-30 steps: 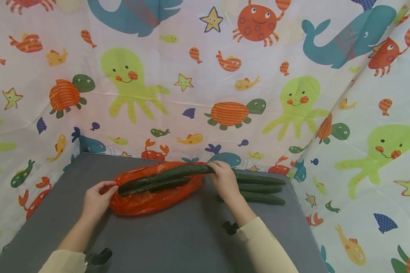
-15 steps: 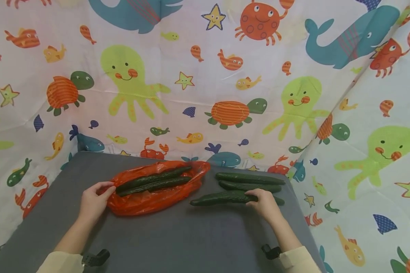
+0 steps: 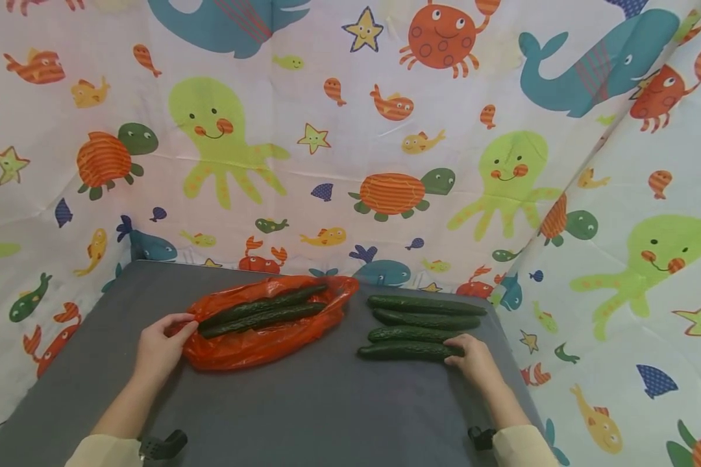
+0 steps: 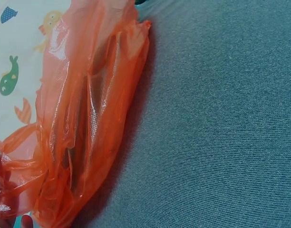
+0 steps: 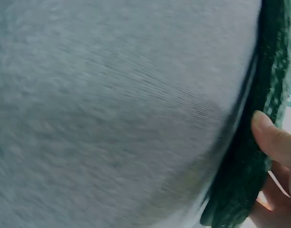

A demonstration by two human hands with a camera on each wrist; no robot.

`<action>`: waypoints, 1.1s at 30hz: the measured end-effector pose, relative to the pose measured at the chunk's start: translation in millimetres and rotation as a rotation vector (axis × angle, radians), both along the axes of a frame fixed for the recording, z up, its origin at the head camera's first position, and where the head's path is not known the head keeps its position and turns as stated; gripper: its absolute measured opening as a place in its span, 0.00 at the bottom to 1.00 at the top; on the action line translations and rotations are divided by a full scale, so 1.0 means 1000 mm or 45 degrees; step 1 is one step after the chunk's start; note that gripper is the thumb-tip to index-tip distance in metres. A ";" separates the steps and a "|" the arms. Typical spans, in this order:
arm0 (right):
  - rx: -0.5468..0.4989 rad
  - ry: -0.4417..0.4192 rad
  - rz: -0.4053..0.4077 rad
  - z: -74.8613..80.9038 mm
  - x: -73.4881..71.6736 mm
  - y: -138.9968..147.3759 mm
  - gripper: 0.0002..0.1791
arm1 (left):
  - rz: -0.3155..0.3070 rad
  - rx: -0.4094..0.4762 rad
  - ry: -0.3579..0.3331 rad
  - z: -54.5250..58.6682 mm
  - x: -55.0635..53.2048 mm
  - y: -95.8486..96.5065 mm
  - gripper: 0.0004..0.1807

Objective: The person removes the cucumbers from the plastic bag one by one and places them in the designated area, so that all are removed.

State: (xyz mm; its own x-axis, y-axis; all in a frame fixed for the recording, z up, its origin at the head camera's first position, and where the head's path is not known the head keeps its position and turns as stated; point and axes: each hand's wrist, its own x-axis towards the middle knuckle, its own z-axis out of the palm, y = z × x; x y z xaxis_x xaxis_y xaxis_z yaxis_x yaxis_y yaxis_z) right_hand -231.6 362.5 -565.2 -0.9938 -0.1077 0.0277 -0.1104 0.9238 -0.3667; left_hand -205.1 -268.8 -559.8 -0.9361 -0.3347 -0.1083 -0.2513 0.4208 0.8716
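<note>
An orange plastic bag (image 3: 251, 350) lies on the left half of the table, its mouth spread around two dark green cucumbers (image 3: 269, 316). My left hand (image 3: 159, 344) pinches the bag's left end; in the left wrist view the thin film (image 4: 88, 123) bunches at the fingertips. On the right, my right hand (image 3: 476, 362) grips the right end of the nearest cucumber (image 3: 405, 351), thumb on one side and fingers on the other. Right behind it lie three more cucumbers in a row, the closest (image 3: 409, 334) partly hidden by the held one.
The grey cloth-covered table (image 3: 304, 415) ends at a white curtain (image 3: 339, 143) printed with sea animals, which stands behind and along both sides. Bare table separates the bag from the row of cucumbers.
My right hand has carried a cucumber out of the bag, rightward and toward me, down beside the row. The bag holds two cucumbers now. My left hand has stayed at the bag's end.
</note>
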 end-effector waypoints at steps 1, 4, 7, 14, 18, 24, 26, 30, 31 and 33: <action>0.001 0.016 -0.008 -0.002 -0.001 -0.001 0.19 | -0.001 0.004 0.000 0.001 0.001 0.000 0.25; 0.034 0.077 -0.013 -0.005 -0.001 -0.006 0.18 | -0.001 -0.010 0.007 0.002 0.003 -0.001 0.24; 0.037 0.123 0.003 0.000 0.000 -0.017 0.20 | 0.000 -0.025 0.020 0.002 0.004 0.000 0.24; -0.570 0.006 0.105 0.037 -0.010 -0.084 0.29 | -0.009 -0.041 0.042 -0.001 0.005 -0.001 0.24; -0.967 -0.094 0.220 0.053 -0.023 -0.137 0.27 | -0.012 -0.038 0.043 -0.001 0.004 -0.001 0.24; -1.246 -0.188 0.303 0.065 -0.042 -0.217 0.24 | -0.025 -0.031 0.039 -0.002 0.001 0.004 0.24; -1.279 -0.191 0.331 0.066 -0.049 -0.241 0.24 | -0.030 -0.026 0.037 -0.002 0.001 0.006 0.24; -1.266 -0.183 0.373 0.057 -0.064 -0.281 0.26 | -0.022 -0.033 0.048 0.001 0.001 0.007 0.21; -1.247 -0.179 0.377 0.053 -0.068 -0.288 0.26 | -0.021 -0.037 0.051 0.002 0.001 0.007 0.21; -1.210 -0.167 0.375 0.043 -0.075 -0.300 0.27 | -0.023 -0.041 0.053 0.003 0.000 0.007 0.21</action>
